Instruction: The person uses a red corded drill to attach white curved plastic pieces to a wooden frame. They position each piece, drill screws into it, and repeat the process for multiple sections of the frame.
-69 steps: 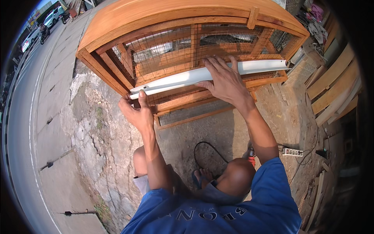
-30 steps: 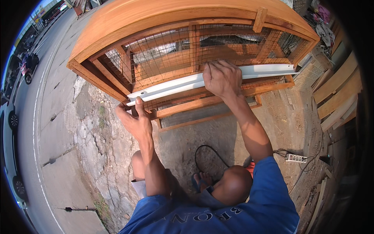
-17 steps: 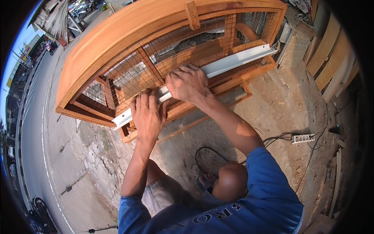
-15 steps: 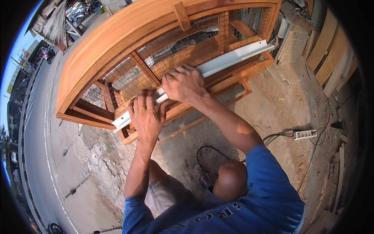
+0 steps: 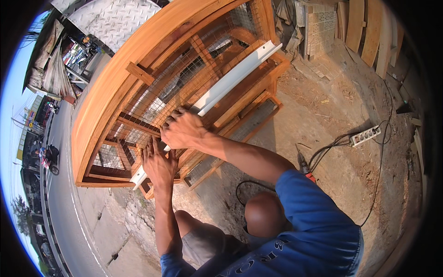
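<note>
A long white channel (image 5: 235,79), shaped like a gutter, runs along the front of a wooden cage (image 5: 104,92) with wire mesh (image 5: 152,98). My left hand (image 5: 159,165) is closed on the channel near its lower left end, fingers hooked over the far edge. Just beyond it, my right hand (image 5: 184,131) grips the same channel, its fingers bent over the far side. The knuckles hide part of the channel, and my fingertips are partly out of sight. Beneath the channel sits a lower wooden frame (image 5: 251,124).
On the dusty ground to the right lie a white power strip (image 5: 366,136), black cables and a red-and-black corded tool (image 5: 303,167) with a thin tip. Wooden boards (image 5: 373,34) lean at the far right. A motorbike (image 5: 50,159) is on the road at left.
My view has turned, so the cage and channel slant more steeply. Both hands stay on the channel. The corded tool now shows beside my right arm, and a motorbike appears on the nearer road.
</note>
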Tool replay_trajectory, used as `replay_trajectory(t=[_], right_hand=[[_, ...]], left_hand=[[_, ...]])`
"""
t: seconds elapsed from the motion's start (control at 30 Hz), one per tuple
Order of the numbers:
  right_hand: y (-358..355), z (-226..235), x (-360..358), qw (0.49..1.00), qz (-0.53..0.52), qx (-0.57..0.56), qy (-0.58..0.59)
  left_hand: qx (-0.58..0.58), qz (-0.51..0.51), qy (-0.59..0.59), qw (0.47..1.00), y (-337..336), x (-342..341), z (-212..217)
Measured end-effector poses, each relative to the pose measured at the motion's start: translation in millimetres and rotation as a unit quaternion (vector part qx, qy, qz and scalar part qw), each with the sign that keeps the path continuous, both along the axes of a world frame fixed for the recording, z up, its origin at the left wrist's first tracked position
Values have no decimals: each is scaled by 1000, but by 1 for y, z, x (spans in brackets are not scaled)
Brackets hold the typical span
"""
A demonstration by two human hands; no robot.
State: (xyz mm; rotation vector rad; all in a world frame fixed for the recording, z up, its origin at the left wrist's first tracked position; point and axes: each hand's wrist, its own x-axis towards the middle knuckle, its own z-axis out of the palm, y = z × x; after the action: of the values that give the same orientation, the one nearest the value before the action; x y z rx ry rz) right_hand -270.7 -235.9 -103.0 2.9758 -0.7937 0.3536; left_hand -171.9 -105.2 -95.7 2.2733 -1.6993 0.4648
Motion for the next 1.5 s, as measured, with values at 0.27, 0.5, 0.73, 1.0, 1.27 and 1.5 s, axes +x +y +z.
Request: replay_trajectory(t=[0.27, 0.5, 0.73, 1.0, 1.27, 1.5], right_hand=[[-6, -30, 9, 975, 35, -130, -176], [1, -17, -3, 978, 14, -123, -167], [12, 12, -119, 910, 131, -100, -381], [-90, 41, -252, 966, -80, -95, -227], [-119, 49, -239, 988, -47, -127, -75], [-123, 63, -229, 986, -22, -162, -35]], left_hand=[[34, -1, -60, 998, -3, 7, -2], [3, 48, -86, 995, -9, 14, -5], [-69, -15, -125, 990, -12, 30, -18], [-76, -46, -171, 981, -9, 31, -18], [-28, -13, -122, 992, -9, 23, -14], [-25, -17, -122, 992, -10, 26, -15]])
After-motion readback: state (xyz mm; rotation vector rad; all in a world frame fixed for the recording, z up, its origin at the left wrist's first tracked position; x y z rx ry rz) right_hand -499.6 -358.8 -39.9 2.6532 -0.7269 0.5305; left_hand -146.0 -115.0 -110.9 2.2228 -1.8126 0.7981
